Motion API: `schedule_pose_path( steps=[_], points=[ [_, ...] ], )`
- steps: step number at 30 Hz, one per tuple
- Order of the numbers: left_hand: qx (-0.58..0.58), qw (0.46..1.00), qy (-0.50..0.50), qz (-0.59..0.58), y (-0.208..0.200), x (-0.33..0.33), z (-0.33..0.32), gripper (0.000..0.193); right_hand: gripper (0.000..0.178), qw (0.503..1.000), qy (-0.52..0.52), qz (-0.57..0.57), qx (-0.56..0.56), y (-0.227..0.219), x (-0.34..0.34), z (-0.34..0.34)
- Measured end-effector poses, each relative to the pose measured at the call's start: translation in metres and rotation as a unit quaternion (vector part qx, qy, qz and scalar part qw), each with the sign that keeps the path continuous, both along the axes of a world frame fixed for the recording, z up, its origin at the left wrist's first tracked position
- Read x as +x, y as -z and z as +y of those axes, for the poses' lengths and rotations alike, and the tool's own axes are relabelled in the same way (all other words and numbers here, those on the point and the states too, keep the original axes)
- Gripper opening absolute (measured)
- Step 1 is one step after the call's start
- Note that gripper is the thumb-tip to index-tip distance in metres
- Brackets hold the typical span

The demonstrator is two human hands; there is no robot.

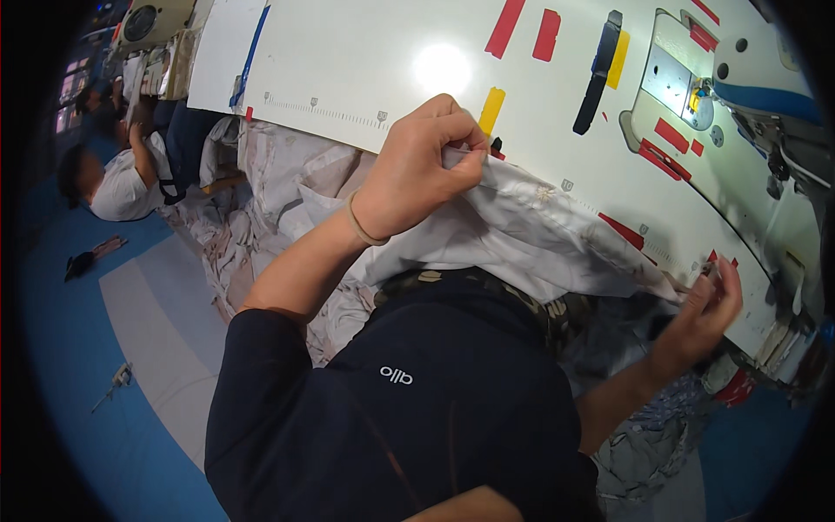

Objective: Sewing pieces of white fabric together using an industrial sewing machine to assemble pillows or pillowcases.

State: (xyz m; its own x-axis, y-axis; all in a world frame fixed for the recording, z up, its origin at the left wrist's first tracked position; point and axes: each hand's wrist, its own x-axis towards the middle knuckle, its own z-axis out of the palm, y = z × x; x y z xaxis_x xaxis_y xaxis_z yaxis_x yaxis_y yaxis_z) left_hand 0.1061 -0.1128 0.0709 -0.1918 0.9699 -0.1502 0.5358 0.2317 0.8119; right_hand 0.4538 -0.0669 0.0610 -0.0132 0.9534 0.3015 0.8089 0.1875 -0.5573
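Observation:
A white piece of fabric [522,213] with a small pale embroidered motif is stretched along the near edge of the white sewing table, its lower part hanging over my lap. My left hand [430,152], a band round its wrist, pinches the fabric's upper left end between thumb and fingers just above the table edge. At the fabric's other end, to the right, my right hand [709,304] grips the corner between thumb and fingertips. The fingers of that hand are bent, and part of the corner is hidden behind them.
A sewing machine [765,87] with a lit needle area stands at the right of the white table [348,52]. Red, yellow and dark tape strips [600,74] mark its top. Crumpled pale cloth [270,191] is heaped below the left edge. Another person [130,178] sits far left.

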Motion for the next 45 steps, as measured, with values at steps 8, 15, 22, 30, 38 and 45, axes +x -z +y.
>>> schedule_pose_path(
  steps=[8, 15, 22, 30, 38, 45],
  points=[
    [0.035, 0.994, 0.037, -0.092, -0.007, 0.026, -0.001, 0.003, 0.027, 0.935, -0.329, 0.096, -0.095, 0.004, -0.121, -0.004],
    [0.067, 0.990, 0.108, -0.056, 0.001, 0.017, -0.006, 0.009, 0.006, 0.924, -0.270, 0.170, -0.211, -0.008, -0.113, 0.001],
    [0.175, 0.975, 0.108, 0.089, 0.004, 0.020, -0.011, 0.011, 0.008, 0.926, -0.262, 0.162, -0.217, -0.009, -0.105, 0.006],
    [-0.003, 0.988, 0.045, -0.146, 0.009, 0.010, 0.019, 0.014, 0.010, 0.941, -0.229, 0.167, -0.184, -0.007, -0.095, 0.031],
    [0.193, 0.971, 0.088, 0.110, 0.035, 0.055, 0.137, 0.006, 0.019, 0.981, -0.113, 0.064, -0.147, 0.009, -0.054, 0.108],
    [0.281, 0.948, 0.077, 0.131, 0.054, 0.072, 0.176, 0.009, 0.022, 0.969, -0.120, 0.135, -0.168, 0.021, -0.035, 0.160]
  ],
)
